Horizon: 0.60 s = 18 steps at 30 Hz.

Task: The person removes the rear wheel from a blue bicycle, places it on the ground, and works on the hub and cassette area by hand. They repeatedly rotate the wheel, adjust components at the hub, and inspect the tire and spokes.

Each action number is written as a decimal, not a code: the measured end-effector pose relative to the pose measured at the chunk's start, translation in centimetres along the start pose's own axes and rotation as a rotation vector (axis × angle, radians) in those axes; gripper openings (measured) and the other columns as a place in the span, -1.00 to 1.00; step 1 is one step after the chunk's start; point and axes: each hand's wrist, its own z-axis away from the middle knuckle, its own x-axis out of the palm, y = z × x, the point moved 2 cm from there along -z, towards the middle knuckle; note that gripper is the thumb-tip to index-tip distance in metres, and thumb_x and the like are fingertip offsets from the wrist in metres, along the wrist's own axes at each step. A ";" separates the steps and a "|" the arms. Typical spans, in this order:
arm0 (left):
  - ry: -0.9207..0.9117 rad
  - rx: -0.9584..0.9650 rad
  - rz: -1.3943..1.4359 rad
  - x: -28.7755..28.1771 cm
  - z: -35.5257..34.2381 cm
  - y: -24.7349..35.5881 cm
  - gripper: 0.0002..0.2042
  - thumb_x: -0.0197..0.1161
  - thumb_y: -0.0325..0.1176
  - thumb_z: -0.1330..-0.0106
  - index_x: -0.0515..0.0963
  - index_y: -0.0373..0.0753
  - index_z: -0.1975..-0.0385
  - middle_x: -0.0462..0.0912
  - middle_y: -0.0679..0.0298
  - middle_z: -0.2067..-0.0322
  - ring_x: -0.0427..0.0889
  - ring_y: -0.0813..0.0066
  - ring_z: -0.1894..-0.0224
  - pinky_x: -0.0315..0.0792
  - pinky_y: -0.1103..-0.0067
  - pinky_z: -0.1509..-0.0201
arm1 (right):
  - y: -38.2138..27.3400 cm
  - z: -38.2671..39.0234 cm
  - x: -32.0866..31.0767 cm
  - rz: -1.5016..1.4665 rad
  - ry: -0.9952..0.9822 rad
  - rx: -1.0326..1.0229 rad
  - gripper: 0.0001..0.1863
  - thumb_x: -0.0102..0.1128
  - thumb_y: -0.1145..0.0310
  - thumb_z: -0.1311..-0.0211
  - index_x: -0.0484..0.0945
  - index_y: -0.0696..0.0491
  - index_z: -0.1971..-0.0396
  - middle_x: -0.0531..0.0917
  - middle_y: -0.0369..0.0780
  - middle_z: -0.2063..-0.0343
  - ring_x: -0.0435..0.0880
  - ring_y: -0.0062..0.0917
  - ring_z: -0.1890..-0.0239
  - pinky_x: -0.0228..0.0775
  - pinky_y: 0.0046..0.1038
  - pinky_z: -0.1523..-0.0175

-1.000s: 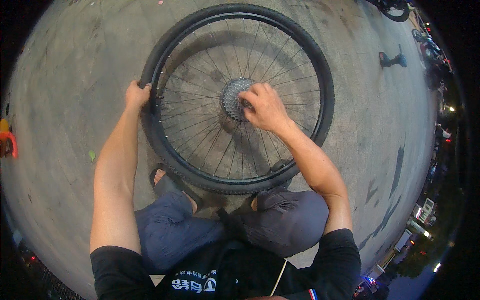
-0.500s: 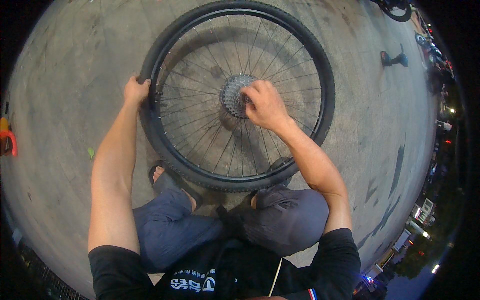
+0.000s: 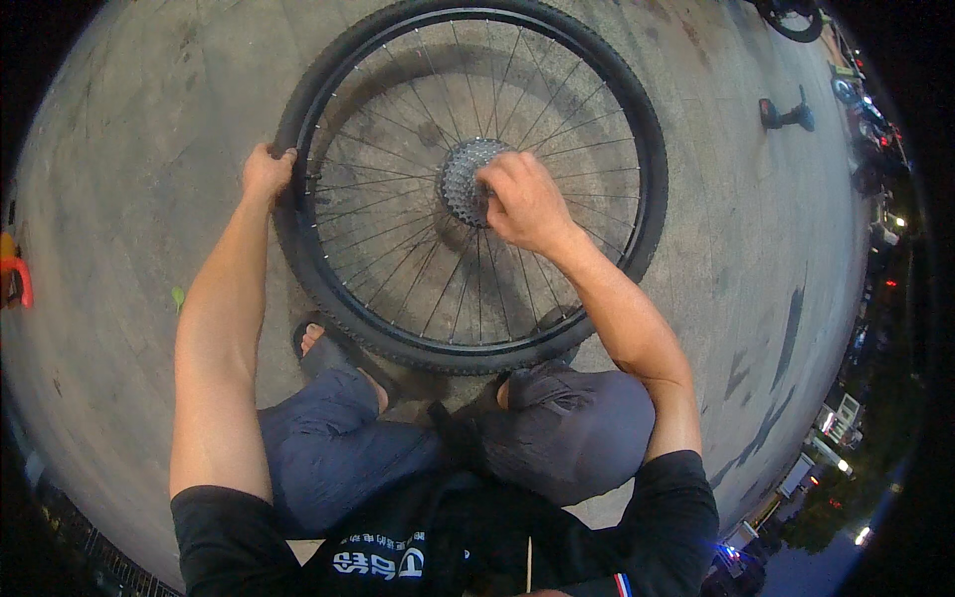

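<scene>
A bicycle wheel [image 3: 650, 199] with a black knobbly tyre and thin spokes is held up before my knees, its cassette [image 3: 460, 184] facing me. At the wheel's left side, my left hand [image 3: 267, 175] is closed round the tyre, thumb on the near face. My right hand [image 3: 527, 206] is over the right part of the cassette, fingers bent and pinched together at its centre. Whatever those fingertips hold, if anything, is hidden behind the hand.
A cordless drill [image 3: 786, 113] lies on the paved ground [image 3: 736, 298] at the far right. Part of another wheel [image 3: 793, 18] shows at the top right. An orange-red object [image 3: 18, 279] is at the left rim. My sandalled feet are just below the tyre.
The wheel has shifted slightly up in the picture, and my left hand has gone with it, still on the tyre. My right hand stays at the cassette's centre, its fingers slightly turned.
</scene>
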 end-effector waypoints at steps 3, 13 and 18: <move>0.027 0.008 -0.012 0.3 0.0 -0.1 -0.43 0.34 -0.12 -0.24 0.44 -0.31 -0.19 0.62 0.02 -0.03 0.64 0.16 -0.03 0.48 0.36 -0.11 | 0.4 0.4 -0.5 0.095 -0.191 0.282 -0.71 0.33 0.43 0.07 0.55 0.08 0.27 0.54 -0.15 0.29 0.51 -0.19 0.19 0.40 -0.22 0.13; 0.006 0.001 0.029 0.2 0.2 0.2 -0.41 0.33 -0.09 -0.23 0.43 -0.32 -0.19 0.60 -0.02 -0.06 0.59 0.10 -0.11 0.44 0.33 -0.18 | 0.8 0.5 -0.2 0.028 -0.230 0.260 -0.72 0.34 0.39 0.04 0.56 0.06 0.26 0.55 -0.13 0.27 0.52 -0.16 0.16 0.42 -0.22 0.10; -0.005 -0.021 0.028 0.1 0.2 0.0 -0.40 0.33 -0.06 -0.23 0.43 -0.30 -0.20 0.60 -0.02 -0.07 0.58 0.06 -0.13 0.43 0.31 -0.20 | 0.0 -0.1 -0.5 -0.047 -0.072 0.238 -0.71 0.39 0.31 -0.01 0.57 0.06 0.27 0.56 -0.13 0.27 0.54 -0.15 0.16 0.42 -0.19 0.09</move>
